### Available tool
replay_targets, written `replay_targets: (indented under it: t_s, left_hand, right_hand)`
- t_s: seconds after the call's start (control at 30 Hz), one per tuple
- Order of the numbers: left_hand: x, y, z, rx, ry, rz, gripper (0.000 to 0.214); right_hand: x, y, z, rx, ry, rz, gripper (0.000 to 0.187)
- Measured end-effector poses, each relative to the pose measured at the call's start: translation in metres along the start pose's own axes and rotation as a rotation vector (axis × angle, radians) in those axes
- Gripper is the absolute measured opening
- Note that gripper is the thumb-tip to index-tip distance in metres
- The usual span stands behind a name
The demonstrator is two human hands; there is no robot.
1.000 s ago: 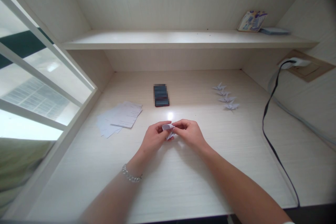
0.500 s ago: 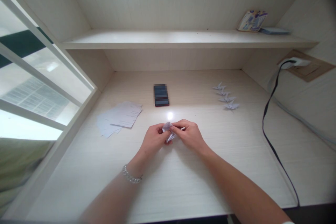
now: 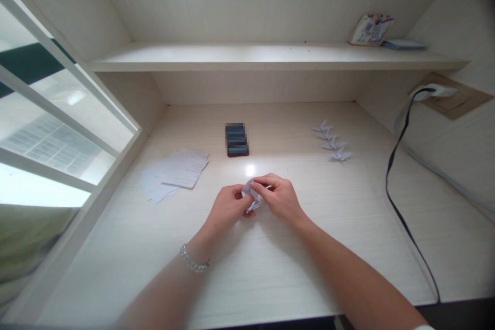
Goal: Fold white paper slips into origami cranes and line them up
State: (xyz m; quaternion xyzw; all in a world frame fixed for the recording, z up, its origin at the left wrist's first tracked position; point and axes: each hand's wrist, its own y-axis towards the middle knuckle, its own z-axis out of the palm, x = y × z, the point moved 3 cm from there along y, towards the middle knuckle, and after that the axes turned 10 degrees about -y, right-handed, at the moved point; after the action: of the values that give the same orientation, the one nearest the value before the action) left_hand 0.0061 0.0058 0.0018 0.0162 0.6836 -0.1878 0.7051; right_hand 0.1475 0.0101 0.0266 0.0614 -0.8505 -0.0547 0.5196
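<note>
Between both hands, just above the desk, is a small piece of folded white paper point(image 3: 250, 197). My left hand point(image 3: 229, 206) is closed on its left and lower part, with the thumb across the front. Fingers of my right hand point(image 3: 277, 195) pinch its upper right edge. Part of the paper is hidden by the fingers, so its full folded shape cannot be made out. To the right on the desk stand several white origami cranes point(image 3: 333, 145) in a slanting row. A loose pile of white paper sheets point(image 3: 186, 169) lies to the left.
A dark phone-like object point(image 3: 237, 140), blurred out, lies behind the hands on the desk point(image 3: 294, 278). A black cable point(image 3: 392, 185) runs from the wall socket point(image 3: 450, 95) down the right side. A small colourful box point(image 3: 371, 30) leans on the shelf point(image 3: 232, 54).
The fingers of my right hand have shifted slightly up along the paper, and its top edge stands a little higher. My left hand keeps its grip.
</note>
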Motion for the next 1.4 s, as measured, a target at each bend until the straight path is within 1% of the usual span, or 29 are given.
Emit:
replay_targets:
  t_s: [0.23, 0.57, 0.67, 0.77, 0.83, 0.93, 1.0, 1.2, 1.3, 1.4]
  left_hand:
    - [-0.002, 0.000, 0.002, 0.007, 0.016, -0.011, 0.014]
    - [-0.005, -0.001, 0.003, 0.006, 0.026, -0.023, 0.015]
    - [-0.003, 0.000, 0.001, -0.011, 0.038, -0.025, 0.015]
    - [-0.002, 0.001, -0.002, -0.054, 0.034, 0.013, 0.017]
    - [-0.004, 0.001, -0.003, -0.094, 0.022, 0.051, 0.021]
    - [-0.008, 0.002, -0.004, -0.144, -0.028, 0.096, 0.027]
    - [-0.010, 0.002, -0.003, -0.157, -0.069, 0.115, 0.029]
    - [-0.010, 0.002, -0.002, -0.185, -0.133, 0.126, 0.033]
    - [-0.013, 0.001, -0.001, -0.143, -0.145, 0.135, 0.035]
    - [-0.018, -0.001, 0.000, -0.103, -0.135, 0.162, 0.034]
  right_hand:
    - [0.001, 0.001, -0.002, -0.023, -0.024, -0.028, 0.016]
    - [-0.001, 0.001, 0.001, -0.044, -0.001, -0.021, 0.016]
    - [-0.002, 0.002, 0.000, -0.048, -0.020, -0.026, 0.019]
    - [-0.003, 0.003, -0.001, -0.054, -0.028, -0.017, 0.024]
    - [-0.004, 0.004, -0.002, -0.036, -0.035, -0.003, 0.023]
    - [-0.006, 0.004, -0.001, 0.043, -0.043, 0.016, 0.021]
    - [-0.006, 0.003, 0.001, 0.073, -0.034, 0.028, 0.019]
    - [-0.007, 0.002, 0.001, 0.035, 0.007, 0.048, 0.016]
    - [-0.005, 0.002, 0.002, 0.059, 0.065, 0.058, 0.020]
    - [-0.004, 0.001, 0.005, 0.158, 0.188, 0.085, 0.027]
